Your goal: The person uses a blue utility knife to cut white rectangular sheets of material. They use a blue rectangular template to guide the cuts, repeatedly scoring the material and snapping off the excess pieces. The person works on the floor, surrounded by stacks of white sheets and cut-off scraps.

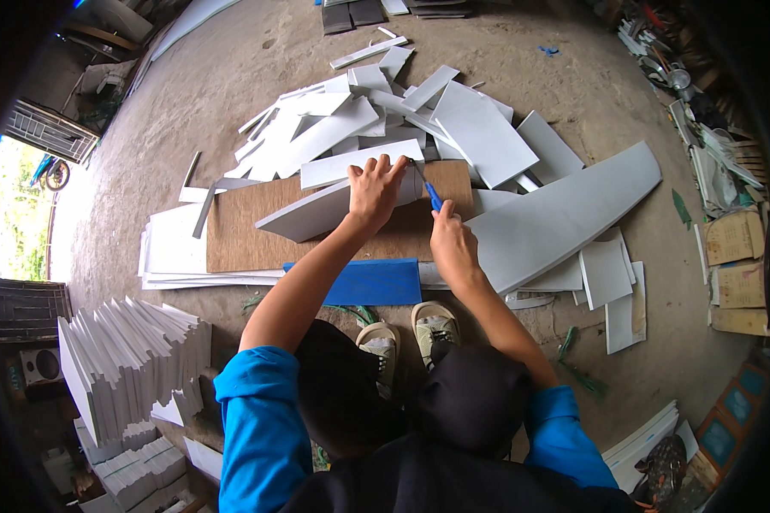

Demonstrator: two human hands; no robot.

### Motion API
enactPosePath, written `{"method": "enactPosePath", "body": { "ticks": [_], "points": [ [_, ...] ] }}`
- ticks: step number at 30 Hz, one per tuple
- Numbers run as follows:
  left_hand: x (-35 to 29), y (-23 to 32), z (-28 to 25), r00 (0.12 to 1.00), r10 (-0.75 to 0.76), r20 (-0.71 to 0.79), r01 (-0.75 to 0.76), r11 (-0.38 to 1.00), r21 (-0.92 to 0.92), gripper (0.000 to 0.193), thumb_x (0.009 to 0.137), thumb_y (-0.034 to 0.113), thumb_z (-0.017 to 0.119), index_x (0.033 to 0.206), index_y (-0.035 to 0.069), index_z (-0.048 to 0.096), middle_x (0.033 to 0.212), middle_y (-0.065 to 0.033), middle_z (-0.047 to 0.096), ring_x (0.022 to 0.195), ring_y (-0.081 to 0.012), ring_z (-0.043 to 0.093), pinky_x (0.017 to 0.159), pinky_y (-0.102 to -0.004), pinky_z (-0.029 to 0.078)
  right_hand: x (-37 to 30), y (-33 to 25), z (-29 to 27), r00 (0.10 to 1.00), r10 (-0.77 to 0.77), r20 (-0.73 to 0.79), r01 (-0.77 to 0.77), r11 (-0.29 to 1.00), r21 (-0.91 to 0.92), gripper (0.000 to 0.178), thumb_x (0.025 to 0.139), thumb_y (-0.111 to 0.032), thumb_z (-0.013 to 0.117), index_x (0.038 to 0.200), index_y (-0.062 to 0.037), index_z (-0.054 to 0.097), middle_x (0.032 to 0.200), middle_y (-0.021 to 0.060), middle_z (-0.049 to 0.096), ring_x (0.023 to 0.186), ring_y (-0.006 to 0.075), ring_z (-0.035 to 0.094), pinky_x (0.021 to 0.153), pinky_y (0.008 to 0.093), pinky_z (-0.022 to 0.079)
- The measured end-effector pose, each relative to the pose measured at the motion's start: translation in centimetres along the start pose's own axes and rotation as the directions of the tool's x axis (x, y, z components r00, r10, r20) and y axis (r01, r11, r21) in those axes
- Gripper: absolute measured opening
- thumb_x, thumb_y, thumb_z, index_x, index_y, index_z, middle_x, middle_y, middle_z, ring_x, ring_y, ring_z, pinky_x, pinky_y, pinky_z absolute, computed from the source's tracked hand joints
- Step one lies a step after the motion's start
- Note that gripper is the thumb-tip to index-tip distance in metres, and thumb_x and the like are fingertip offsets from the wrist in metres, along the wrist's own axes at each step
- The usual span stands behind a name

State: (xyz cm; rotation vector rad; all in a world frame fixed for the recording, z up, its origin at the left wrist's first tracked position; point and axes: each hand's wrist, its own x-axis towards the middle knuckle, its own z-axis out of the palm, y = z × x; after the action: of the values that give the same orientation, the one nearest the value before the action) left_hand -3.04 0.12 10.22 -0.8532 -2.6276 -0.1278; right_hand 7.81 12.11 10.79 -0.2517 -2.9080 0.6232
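Note:
My left hand (375, 192) grips the top edge of a white board (312, 211) that stands tilted on its side over a brown wooden board (246, 224). In my right hand (453, 244) is a slim blue-handled knife (435, 197), its thin dark end reaching up to the right end of the white board, near my left fingertips. Another white strip (321, 173) lies just behind, partly hidden by my left hand. A flat blue panel (372, 282) lies in front of the wooden board, close to my shoes.
A heap of white board offcuts (334, 128) spreads beyond the wooden board. To the right lies a long, curved-looking white panel (565, 218). Stacked notched white boards (133, 368) stand at the left, with cardboard boxes (736, 261) along the right side. Green scraps (586, 376) litter the floor.

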Motion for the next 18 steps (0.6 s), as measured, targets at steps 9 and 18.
{"method": "enactPosePath", "body": {
  "ticks": [9, 18],
  "points": [
    [-0.2, -0.1, 0.5, 1.0, -0.022, 0.012, 0.023, 0.996, -0.083, 0.021, 0.085, 0.02, 0.049, 0.105, 0.015, 0.047, 0.085, -0.0043, 0.051, 0.083, -0.0209, 0.052, 0.074, -0.0415, 0.032, 2.2, -1.0, 0.4, 0.994, 0.016, 0.107, -0.015, 1.0, -0.006, 0.013, 0.086, -0.007, 0.043, 0.09, 0.0057, 0.042, 0.071, 0.0234, 0.06, 0.065, 0.0337, 0.063, 0.052, 0.0353, 0.053],
    [-0.5, 0.6, -0.1, 1.0, 0.001, 0.028, 0.0, 0.999, -0.054, 0.023, 0.084, 0.018, 0.049, 0.107, 0.015, 0.047, 0.09, -0.0036, 0.049, 0.087, -0.0212, 0.049, 0.074, -0.0421, 0.032, 4.3, 2.1, 6.7, 0.976, 0.084, 0.2, -0.115, 0.982, 0.148, 0.018, 0.085, -0.012, 0.04, 0.093, 0.0038, 0.046, 0.079, 0.0235, 0.062, 0.077, 0.0408, 0.061, 0.067, 0.0458, 0.05]
  ]
}}
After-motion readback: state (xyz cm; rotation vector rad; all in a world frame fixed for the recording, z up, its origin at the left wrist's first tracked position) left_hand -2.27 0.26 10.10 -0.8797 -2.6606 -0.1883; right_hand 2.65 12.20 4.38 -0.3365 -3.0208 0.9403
